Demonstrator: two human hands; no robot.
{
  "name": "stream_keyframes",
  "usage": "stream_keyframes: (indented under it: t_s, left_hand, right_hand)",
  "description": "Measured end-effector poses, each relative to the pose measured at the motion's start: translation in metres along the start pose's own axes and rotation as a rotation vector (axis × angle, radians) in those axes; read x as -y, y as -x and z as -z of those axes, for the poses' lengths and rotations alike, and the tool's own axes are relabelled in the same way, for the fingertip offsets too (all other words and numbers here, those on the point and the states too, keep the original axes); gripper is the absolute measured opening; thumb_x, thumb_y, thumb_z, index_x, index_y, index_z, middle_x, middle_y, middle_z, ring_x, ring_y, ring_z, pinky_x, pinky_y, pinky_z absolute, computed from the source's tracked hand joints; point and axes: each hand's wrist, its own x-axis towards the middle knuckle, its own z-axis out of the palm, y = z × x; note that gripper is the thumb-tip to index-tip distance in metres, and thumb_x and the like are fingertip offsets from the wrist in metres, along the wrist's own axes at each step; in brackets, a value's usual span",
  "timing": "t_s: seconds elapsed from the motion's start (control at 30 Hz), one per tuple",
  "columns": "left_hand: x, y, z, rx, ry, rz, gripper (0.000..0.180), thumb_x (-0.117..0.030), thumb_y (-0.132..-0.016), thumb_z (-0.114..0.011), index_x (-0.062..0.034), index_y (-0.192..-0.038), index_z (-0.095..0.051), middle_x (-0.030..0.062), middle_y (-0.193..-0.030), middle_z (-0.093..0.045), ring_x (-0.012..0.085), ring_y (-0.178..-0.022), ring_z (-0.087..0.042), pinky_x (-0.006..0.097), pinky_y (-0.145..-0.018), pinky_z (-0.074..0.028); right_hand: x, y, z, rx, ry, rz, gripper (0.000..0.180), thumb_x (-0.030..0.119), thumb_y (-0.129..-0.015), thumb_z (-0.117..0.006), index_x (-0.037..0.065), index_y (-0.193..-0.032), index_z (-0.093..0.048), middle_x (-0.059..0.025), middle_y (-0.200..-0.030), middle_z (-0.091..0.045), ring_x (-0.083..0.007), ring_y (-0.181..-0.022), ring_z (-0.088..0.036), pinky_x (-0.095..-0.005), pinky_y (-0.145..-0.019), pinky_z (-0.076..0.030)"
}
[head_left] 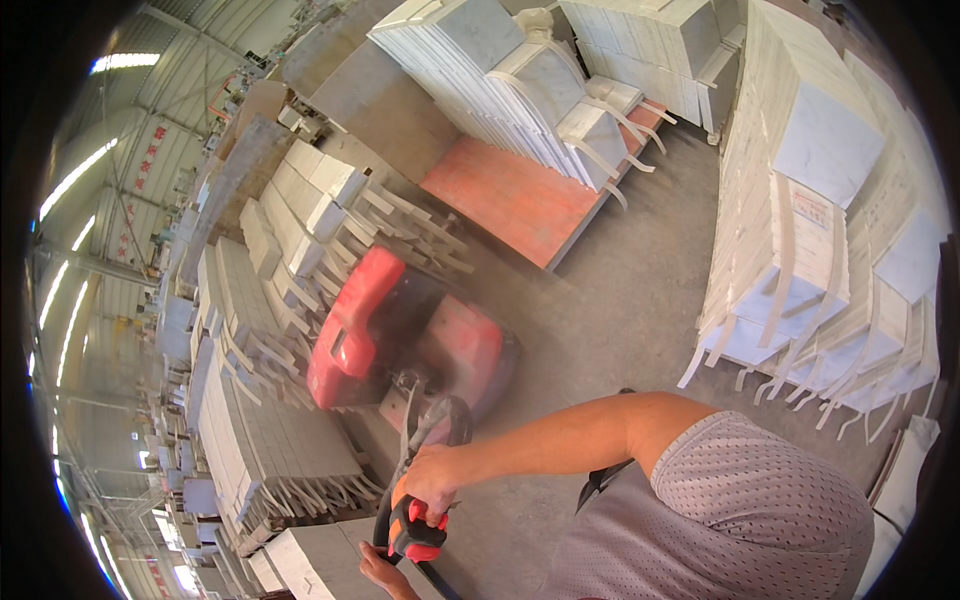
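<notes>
Red handle grip [418, 535] clasped by right hand [428, 480].

To your right stands a tall stack of strapped tile packs [800, 230], off-white and bound with pale straps, and one pack carries a small rectangular white label [812, 208] with reddish print. Ahead of you more strapped white packs [520, 90] sit on an orange-red pallet [510, 195]. To your left, rows of grey-white packs [265, 400] run along the floor. On the far left wall hangs a pale sign [148, 158] with red characters.
</notes>
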Motion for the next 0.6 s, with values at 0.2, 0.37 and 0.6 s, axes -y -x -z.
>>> stream_keyframes:
  t_s: [0.2,0.37,0.6]
  left_hand:
    - [0.01,0.008,0.003,-0.018,-0.044,-0.014,0.067,-0.044,-0.104,-0.048,0.0043,-0.058,-0.057,0.0065,-0.05,-0.049,0.0164,-0.05,-0.044,0.037,-0.051,-0.037]
    - [0.021,-0.013,0.017,0.026,-0.071,0.007,0.068,-0.043,-0.103,-0.05,0.0059,-0.058,-0.062,0.0117,-0.049,-0.053,0.0211,-0.049,-0.048,0.04,-0.055,-0.041]
    - [0.042,-0.033,0.037,0.141,-0.311,-0.101,0.067,-0.044,-0.104,-0.047,0.0046,-0.062,-0.066,0.0165,-0.052,-0.058,0.0295,-0.051,-0.056,0.045,-0.057,-0.043]
  right_hand:
    - [-0.008,-0.011,-0.007,0.106,-0.115,0.117,0.063,0.046,-0.065,-0.082,0.028,-0.124,-0.065,-0.0032,-0.087,-0.072,-0.0187,-0.072,-0.069,-0.0331,-0.056,-0.052]
    - [0.016,-0.015,-0.01,0.0,0.152,-0.061,0.071,0.044,-0.058,-0.087,0.028,-0.124,-0.068,-0.0035,-0.095,-0.074,-0.0216,-0.09,-0.071,-0.0395,-0.077,-0.054]
    - [0.04,-0.04,-0.037,-0.045,0.239,-0.131,0.037,0.039,-0.058,-0.085,0.012,-0.083,-0.078,-0.0059,-0.084,-0.074,-0.0263,-0.088,-0.071,-0.0412,-0.078,-0.055]
